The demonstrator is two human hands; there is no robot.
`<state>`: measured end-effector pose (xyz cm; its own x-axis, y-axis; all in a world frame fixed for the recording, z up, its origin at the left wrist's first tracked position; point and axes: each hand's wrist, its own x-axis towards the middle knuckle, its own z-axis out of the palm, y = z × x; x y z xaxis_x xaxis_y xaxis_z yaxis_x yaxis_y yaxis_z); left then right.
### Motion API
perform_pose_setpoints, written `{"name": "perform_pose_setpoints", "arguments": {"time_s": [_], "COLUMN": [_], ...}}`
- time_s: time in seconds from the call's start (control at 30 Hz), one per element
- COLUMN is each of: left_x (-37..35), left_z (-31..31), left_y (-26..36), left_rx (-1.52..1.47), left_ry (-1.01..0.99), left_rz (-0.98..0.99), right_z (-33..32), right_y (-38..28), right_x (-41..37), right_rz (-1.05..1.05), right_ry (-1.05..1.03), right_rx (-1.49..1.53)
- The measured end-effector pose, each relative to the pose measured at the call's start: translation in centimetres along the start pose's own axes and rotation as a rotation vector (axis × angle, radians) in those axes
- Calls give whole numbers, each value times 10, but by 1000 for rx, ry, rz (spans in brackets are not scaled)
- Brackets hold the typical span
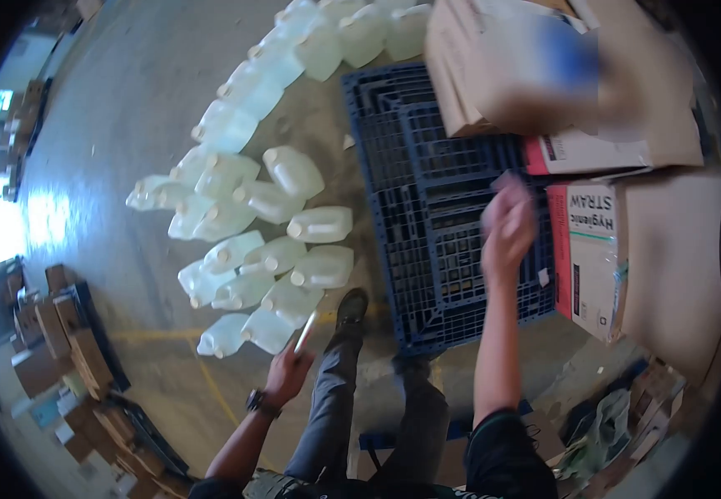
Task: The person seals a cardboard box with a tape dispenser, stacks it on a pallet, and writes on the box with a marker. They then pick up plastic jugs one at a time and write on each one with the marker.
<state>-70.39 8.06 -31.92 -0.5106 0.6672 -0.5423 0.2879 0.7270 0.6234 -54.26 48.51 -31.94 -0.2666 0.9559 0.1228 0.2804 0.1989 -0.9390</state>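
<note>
My left hand (pixel 288 374), with a dark watch on its wrist, is closed around a slim white pen-like object (pixel 306 331) that points up and away from me. Just beyond it stand several translucent white plastic jugs (pixel 281 303) on the concrete floor. My right hand (pixel 510 220) is stretched out over a dark blue plastic pallet (pixel 427 179), its fingers smeared by motion. Close to its right is a carton marked "Hygienic STRAW" (pixel 590 229). Above the hand, a blurred carton (pixel 501 75) with a blue patch overlaps the pallet's far right corner.
More jugs (pixel 248 87) curve away along the pallet's left side. Cartons (pixel 668 241) stand to the right. At the far left, boxes (pixel 86 358) sit on dark pallets. Plastic wrap and cardboard (pixel 614 420) lie at the lower right. My feet (pixel 352 306) are near the pallet's near edge.
</note>
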Motion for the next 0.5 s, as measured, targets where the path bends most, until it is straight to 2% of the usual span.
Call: {"name": "perform_pose_setpoints", "arguments": {"time_s": [0.03, 0.07, 0.1, 0.13, 0.17, 0.23, 0.27, 0.3, 0.33, 0.37, 0.4, 0.43, 0.47, 0.5], "left_x": [19, 35, 48, 55, 57, 52, 47, 43, 39, 34, 29, 26, 38, 61], "left_z": [10, 22, 33, 42, 51, 69, 79, 89, 100, 106, 106, 102, 98, 96], "left_y": [8, 12, 17, 18, 19, 15, 5, -6, -18, -31, -46, -60, -67, -63], "left_rx": [-12, -26, 55, 141, 138, 296, 305, 38, -229, -218, -154, -86, -4, 254], "left_ry": [11, 23, -2, -39, -45, -336, -346, -378, -403, -413, -548, -691, -830, -718], "left_rz": [72, 149, 282, 416, 398, 141, 135, 152, 164, 149, 110, 70, 55, 46], "right_z": [20, 40, 44, 61, 78, 74, 74, 67, 52, 29, 3, -25, -58, -79], "right_y": [-2, 32, 14, 25, 20, 43, 49, 50, 53, 64, 82, 86, 96, 106], "right_x": [-56, -118, -159, -206, -240, -261, -262, -260, -252, -247, -249, -237, -222, -213], "right_rz": [260, 71, 356, 498, 704, 771, 817, 692, 429, 173, 369, 396, 369, 299], "right_ry": [-293, -480, -694, -632, -362, -304, -231, -297, -340, -382, -213, -39, -16, 32], "right_rx": [351, 233, 326, 486, 504, 458, 417, 435, 285, 132, 384, 539, 799, 764]}}
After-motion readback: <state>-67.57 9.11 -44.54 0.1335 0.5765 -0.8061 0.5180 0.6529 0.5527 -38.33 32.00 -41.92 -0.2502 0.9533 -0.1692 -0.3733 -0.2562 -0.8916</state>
